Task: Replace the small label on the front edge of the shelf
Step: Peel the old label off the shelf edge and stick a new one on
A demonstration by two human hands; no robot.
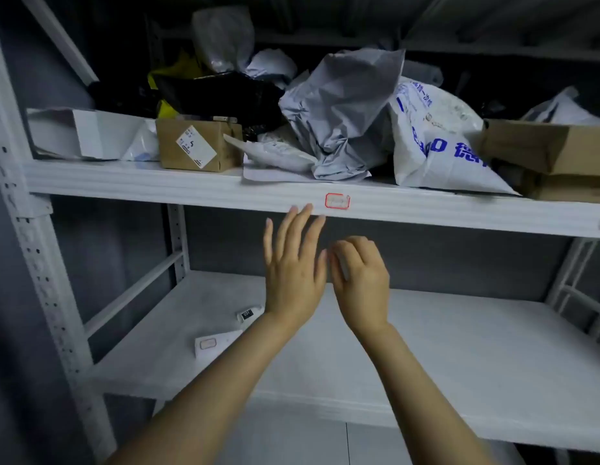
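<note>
- White shelf front edge: left hand flat, fingers straight, tips at its lower rim.
- Right hand just beside, fingers curled; grip unclear, blurred.
- Label, red-bordered, on that edge, near left fingertips.
- Parcels above.

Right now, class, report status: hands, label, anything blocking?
Left hand open below label. Right hand curled, contents unclear. Label on shelf edge, unblocked.

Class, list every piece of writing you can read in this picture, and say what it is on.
"德": blue print on the white mailer bag.
"5": sticker on the small cardboard box; fine print too small.
Red-bordered label on the shelf edge: blurred.
Black tag on the lower shelf: digits unclear.
</note>
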